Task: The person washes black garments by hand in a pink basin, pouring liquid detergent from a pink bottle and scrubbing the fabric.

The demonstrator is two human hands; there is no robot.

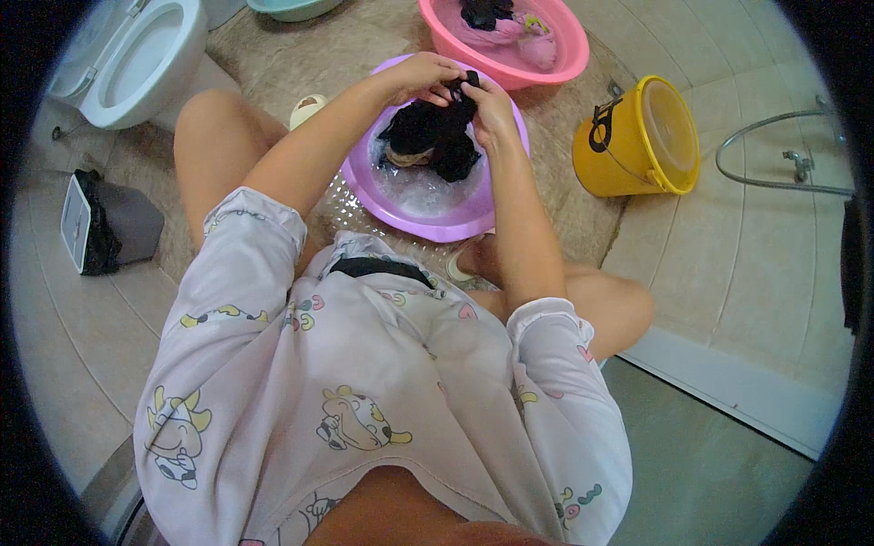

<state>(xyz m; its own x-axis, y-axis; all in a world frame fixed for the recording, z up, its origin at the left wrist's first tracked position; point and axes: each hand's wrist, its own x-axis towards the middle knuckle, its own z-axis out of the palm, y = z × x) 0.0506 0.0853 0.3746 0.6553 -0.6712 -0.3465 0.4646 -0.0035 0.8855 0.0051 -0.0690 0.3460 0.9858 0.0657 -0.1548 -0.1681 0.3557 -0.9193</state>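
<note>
A black cloth garment [427, 126] lies bunched in a purple plastic basin [437, 228] that stands on the floor between my feet. Both hands are at the basin's far side. My left hand [427, 78] pinches the raised upper part of the garment from the left. From the right, my right hand [490, 112] grips the same raised part between thumb and fingers. Below them the rest of the cloth sits in sudsy water [427, 198]. A beige patch [408, 158] shows at the garment's lower edge; I cannot tell what it is.
Beyond the purple basin, a pink basin [573, 68] holds pink and black cloth in water. A lidded yellow bucket [611, 153] stands right, near a shower hose [744, 181]. Left are a white toilet [181, 61] and a grey trash bin [140, 222]. A green basin [297, 12] sits far back.
</note>
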